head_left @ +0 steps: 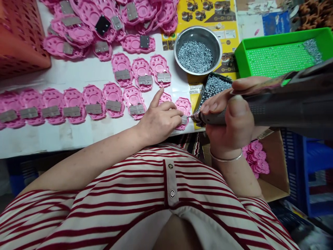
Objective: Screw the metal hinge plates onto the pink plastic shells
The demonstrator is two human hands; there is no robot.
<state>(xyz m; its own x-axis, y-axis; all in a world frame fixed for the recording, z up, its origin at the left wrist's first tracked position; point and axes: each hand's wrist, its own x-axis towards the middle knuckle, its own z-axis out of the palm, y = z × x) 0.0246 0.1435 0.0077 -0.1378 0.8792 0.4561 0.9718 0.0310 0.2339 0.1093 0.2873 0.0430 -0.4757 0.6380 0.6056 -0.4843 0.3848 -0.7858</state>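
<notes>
My right hand (pixel 231 118) is wrapped round a dark power screwdriver (pixel 275 104) lying nearly level, its tip pointing left. That tip meets the grey plate of a pink plastic part (pixel 183 104) at the table's front edge. My left hand (pixel 162 119) rests over this part and the pink one beside it, fingers apart, fingertips at the grey plate. The index finger stretches towards a pink part (pixel 160 66) further back. Left of my hand, a row of pink parts with grey plates (pixel 113 95) runs along the table.
A metal bowl of small screws (pixel 197 48) stands behind, with a black tray of screws (pixel 215 86) partly under my right hand. A green basket (pixel 275 59) is at the back right, a red basket (pixel 20 38) at the left. Pink parts (pixel 85 27) are piled at the back.
</notes>
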